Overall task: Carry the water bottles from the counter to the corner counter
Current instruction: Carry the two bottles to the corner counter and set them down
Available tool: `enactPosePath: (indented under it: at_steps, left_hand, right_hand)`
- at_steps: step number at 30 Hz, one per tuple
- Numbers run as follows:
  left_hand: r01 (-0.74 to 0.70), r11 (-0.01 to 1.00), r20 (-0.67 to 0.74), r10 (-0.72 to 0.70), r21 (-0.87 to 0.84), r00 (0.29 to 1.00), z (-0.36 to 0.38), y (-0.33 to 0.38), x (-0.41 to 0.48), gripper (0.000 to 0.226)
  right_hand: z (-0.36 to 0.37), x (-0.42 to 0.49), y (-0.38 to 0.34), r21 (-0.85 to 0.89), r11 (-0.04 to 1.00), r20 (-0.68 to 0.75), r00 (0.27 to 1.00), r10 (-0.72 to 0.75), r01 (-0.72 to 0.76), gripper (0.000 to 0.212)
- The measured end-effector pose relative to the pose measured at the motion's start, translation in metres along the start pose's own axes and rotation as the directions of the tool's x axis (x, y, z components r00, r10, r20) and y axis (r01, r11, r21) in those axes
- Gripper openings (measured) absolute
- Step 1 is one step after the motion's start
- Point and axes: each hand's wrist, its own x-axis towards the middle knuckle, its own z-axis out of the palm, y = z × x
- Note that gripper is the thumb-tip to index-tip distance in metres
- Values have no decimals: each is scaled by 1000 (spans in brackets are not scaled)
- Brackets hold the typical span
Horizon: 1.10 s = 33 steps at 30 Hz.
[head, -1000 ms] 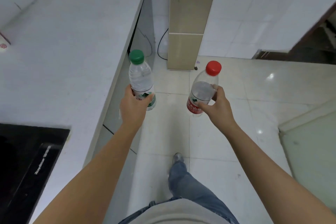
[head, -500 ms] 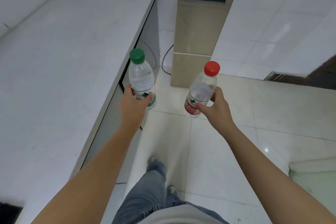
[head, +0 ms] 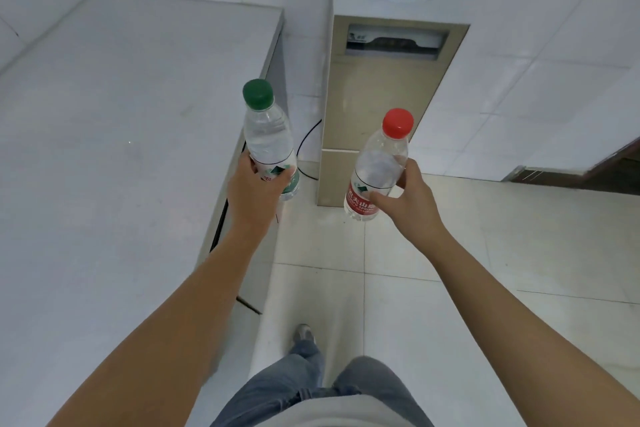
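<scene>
Two clear bottles, green cap, red cap

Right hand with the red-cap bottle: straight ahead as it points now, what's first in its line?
Probably the beige water dispenser standing ahead; the right hand and red-cap bottle point toward its front panel. Depth unclear.

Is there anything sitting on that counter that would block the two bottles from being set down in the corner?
Nothing visible. The counter looks bare all the way to the walled corner. The left hand holds the green-capped bottle right at the counter's edge; the right hand holds the red-capped bottle over the floor.
</scene>
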Motion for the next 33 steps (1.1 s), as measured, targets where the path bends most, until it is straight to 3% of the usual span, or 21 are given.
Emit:
enactPosePath:
  at_steps: [8,16,25,33]
  left_hand:
    - [-21,999,-47,23,49,999,25,10,96,54]
    - [91,995,-175,-97,-42,980,55,17,186,57]
    - [125,989,-406,-148,-84,902,78,40,278,57]
    - [210,975,-532,-217,-74,818,61,36,311,61]
  right_hand:
    - [17,102,-13,45,999,-6,1000,-1,1,56]
    - [41,224,-19,56,995,107,990,-88,82,55]
    - [62,352,-52,172,976,359,913,-191,136,56]
    - [105,410,-81,196,962,441,859,-259,190,58]
